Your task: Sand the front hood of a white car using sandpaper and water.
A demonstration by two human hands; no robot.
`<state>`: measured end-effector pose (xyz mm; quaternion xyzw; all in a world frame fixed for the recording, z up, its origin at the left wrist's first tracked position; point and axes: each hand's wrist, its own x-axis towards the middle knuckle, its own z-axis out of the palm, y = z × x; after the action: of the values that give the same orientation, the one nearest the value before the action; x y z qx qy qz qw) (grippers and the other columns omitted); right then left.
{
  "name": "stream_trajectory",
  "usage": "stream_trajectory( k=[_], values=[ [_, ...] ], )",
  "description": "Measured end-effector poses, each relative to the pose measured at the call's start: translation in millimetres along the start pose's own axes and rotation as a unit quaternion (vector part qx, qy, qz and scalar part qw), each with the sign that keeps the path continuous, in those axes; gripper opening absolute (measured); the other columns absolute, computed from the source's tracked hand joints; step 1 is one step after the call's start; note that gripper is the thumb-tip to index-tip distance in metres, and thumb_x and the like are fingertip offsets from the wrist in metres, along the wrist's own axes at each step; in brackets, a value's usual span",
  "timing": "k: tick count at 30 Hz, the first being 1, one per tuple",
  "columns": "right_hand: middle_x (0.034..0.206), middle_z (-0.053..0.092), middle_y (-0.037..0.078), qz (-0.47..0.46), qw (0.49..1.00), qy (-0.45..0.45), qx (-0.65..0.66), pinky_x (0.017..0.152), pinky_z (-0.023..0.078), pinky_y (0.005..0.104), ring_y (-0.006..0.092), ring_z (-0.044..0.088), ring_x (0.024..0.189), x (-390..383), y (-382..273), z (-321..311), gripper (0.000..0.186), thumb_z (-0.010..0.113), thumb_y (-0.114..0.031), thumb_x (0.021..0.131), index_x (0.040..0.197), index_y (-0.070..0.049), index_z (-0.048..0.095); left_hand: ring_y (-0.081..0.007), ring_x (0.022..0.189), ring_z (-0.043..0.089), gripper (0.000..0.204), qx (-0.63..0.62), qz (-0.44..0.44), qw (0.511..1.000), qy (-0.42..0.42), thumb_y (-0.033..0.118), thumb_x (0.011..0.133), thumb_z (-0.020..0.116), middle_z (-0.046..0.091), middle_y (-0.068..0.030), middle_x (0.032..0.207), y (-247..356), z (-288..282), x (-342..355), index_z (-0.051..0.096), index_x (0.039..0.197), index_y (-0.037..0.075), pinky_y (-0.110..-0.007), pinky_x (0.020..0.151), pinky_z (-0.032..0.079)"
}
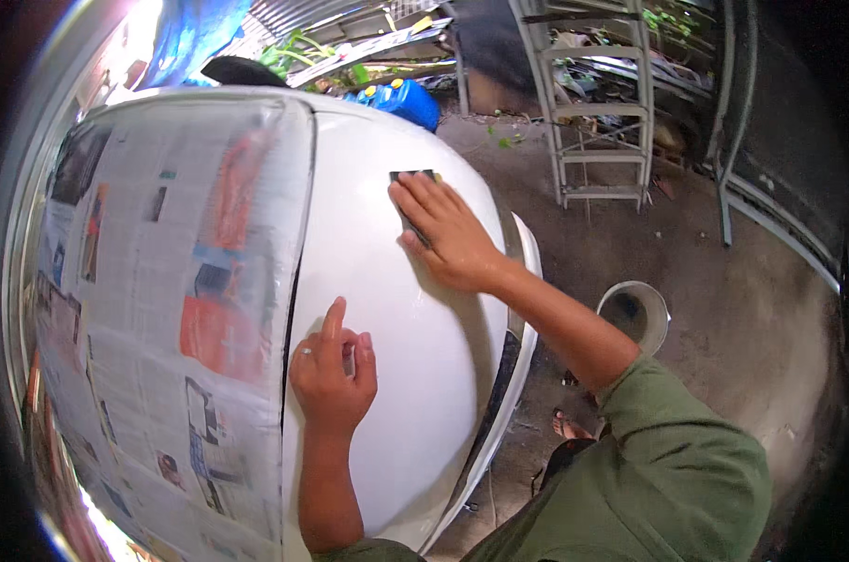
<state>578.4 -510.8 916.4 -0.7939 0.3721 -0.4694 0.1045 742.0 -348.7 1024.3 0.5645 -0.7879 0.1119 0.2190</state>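
Observation:
My right hand [448, 229] is closed on a dark flat pad [396, 177], pressing it onto a white curved vehicle panel [368, 140] with its fingers along the pad. My left hand [335, 361] is lower on the same panel, open, with the index finger stretched out and the others loosely bent; nothing shows in it. To the left, a section covered in printed newspaper [134, 300] adjoins the panel along a dark seam.
An aluminium ladder [600, 110] leans at the back right beside metal rails [726, 215]. Blue plastic containers [406, 108] are behind the vehicle. A bucket [656, 314] stands on the concrete floor [734, 328] at right, near my sandalled foot [567, 423]. Plants and scrap line the back.

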Motion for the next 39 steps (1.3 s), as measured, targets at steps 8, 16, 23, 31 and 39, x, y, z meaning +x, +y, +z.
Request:
stream_trajectory(
  k=[8, 16, 23, 31, 39],
  values=[
    [0.143, 0.042, 0.022, -0.032, 0.999, 0.010, 0.034, 0.114, 0.024, 0.0480, 0.0379, 0.037, 0.135, 65, 4, 6, 0.052, 0.046, -0.033, 0.097, 0.136, 0.001, 0.042, -0.0170, 0.060, 0.056, 0.046, -0.022, -0.017, 1.000, 0.008, 0.006, 0.086, 0.064, 0.059, -0.0046, 0.071, 3, 1, 5, 0.053, 0.130, -0.002, -0.031, 0.059, 0.048],
    [0.147, 0.038, 0.022, 0.010, 0.998, -0.040, 0.054, 0.116, 0.021, 0.0477, 0.0348, 0.033, 0.139, 81, 37, 2, 0.058, 0.048, -0.036, 0.095, 0.142, -0.002, 0.039, -0.0167, 0.060, 0.056, 0.045, -0.054, -0.003, 0.999, -0.006, 0.005, 0.085, 0.064, 0.059, -0.0052, 0.071, 8, 3, 10, 0.053, 0.129, -0.003, -0.030, 0.059, 0.049],
    [0.157, 0.018, 0.021, 0.050, 0.990, -0.128, 0.027, 0.119, 0.010, 0.0509, 0.0358, 0.014, 0.147, -105, -46, -9, 0.075, 0.053, -0.044, 0.093, 0.152, -0.006, 0.024, -0.0162, 0.062, 0.057, 0.044, -0.044, -0.008, 0.999, -0.014, 0.004, 0.086, 0.064, 0.060, -0.0051, 0.073, 3, 2, 9, 0.054, 0.129, -0.002, -0.030, 0.060, 0.050],
    [0.157, 0.021, 0.021, 0.278, 0.938, 0.013, 0.204, 0.119, 0.018, 0.0432, 0.0383, 0.018, 0.145, -31, 82, 23, 0.060, 0.046, -0.024, 0.096, 0.147, 0.002, 0.029, -0.0148, 0.064, 0.056, 0.016, -0.043, -0.033, 0.998, -0.031, 0.005, 0.088, 0.063, 0.066, -0.0177, 0.116, 8, 13, 10, 0.059, 0.103, -0.001, -0.027, 0.057, 0.046],
    [0.156, 0.017, 0.025, 0.286, 0.946, 0.012, 0.150, 0.117, 0.016, 0.0496, 0.0419, 0.017, 0.144, -140, -1, 19, 0.068, 0.038, -0.035, 0.098, 0.151, 0.001, 0.017, -0.0156, 0.065, 0.052, 0.024, -0.033, -0.070, 0.997, -0.015, 0.003, 0.086, 0.062, 0.063, -0.0085, 0.081, 5, 7, 0, 0.058, 0.109, -0.004, -0.029, 0.060, 0.041]
  ],
)
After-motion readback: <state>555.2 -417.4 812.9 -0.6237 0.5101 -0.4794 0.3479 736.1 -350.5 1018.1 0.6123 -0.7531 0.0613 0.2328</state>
